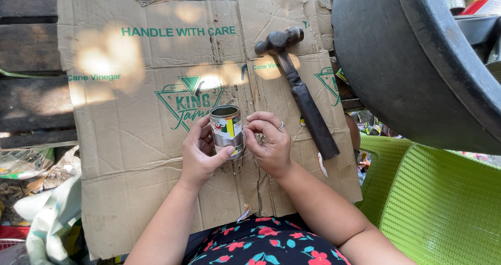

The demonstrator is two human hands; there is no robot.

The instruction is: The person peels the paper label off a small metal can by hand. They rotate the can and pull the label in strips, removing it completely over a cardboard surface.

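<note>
Both hands (201, 152) (269, 142) curled around tin can (226, 130)

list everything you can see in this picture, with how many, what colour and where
can: one, silver with a partly torn coloured label, open top, upright on the cardboard, between both hands
cardboard: one flattened sheet, brown with green print, over dark planks
hammer: one, dark rusty head and handle, lying on the cardboard right of the can
tub: one, dark grey, upper right
chair: one, green plastic, lower right
cloth: one, pale, lower left
left hand: holds the can's left side
right hand: ring on one finger, fingertips at the can's label
</note>
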